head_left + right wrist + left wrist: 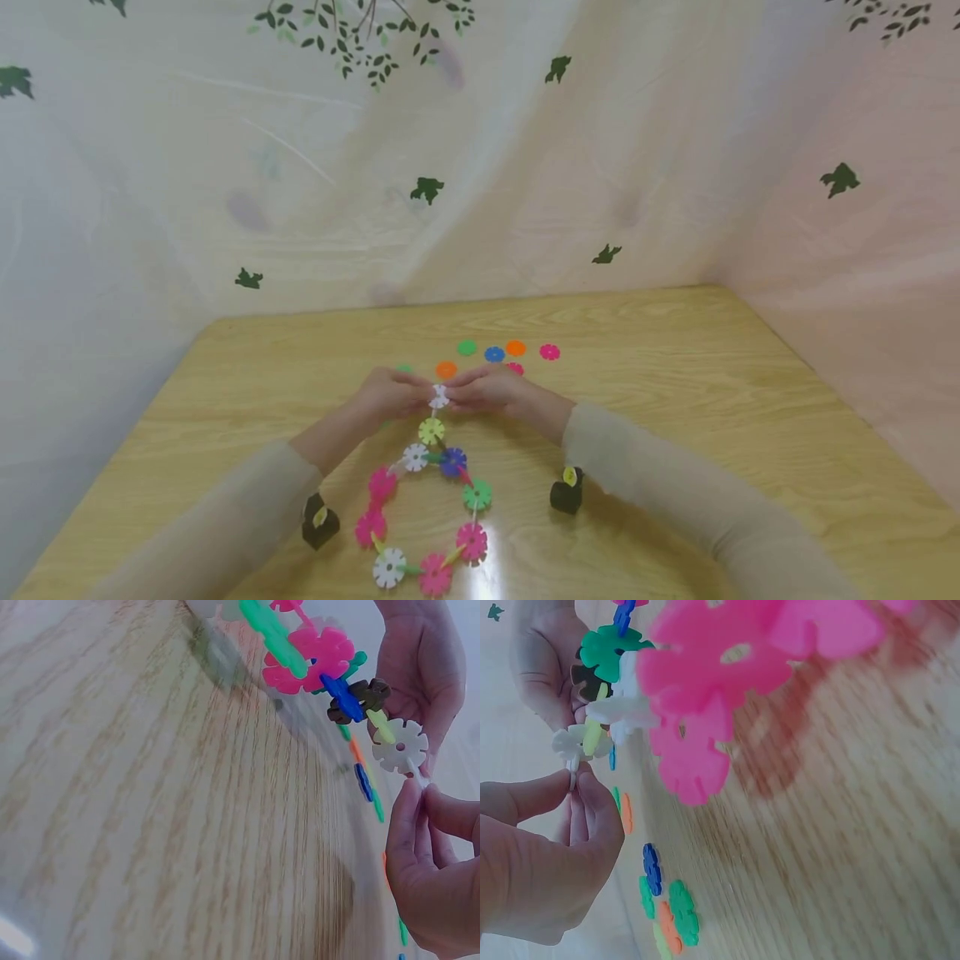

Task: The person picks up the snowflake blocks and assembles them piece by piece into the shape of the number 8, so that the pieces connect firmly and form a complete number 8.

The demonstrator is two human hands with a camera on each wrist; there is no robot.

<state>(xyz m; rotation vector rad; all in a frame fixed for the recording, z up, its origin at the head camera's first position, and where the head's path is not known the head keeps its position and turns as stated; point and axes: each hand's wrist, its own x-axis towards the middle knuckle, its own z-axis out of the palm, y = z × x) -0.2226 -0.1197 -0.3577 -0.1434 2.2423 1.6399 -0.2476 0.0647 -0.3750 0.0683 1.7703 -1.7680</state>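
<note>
A white notched plastic disc (439,396) stands between my two hands at the top of a linked chain. My left hand (390,393) pinches a white disc (572,776) between thumb and fingertips. From the other side, my right hand (491,390) pinches white plastic (418,774) at the same spot. A yellow disc (431,431) joins below, leading to a closed ring of interlocked flower discs, among them a blue one (453,462), a green one (477,494) and a pink one (436,575). The exact joint at the fingertips is partly hidden.
Loose discs lie on the wooden table (675,375) beyond my hands, including an orange one (516,348), a blue one (494,354) and a pink one (550,352). Black devices (567,492) sit under both wrists. A leaf-patterned curtain (510,167) hangs behind the table.
</note>
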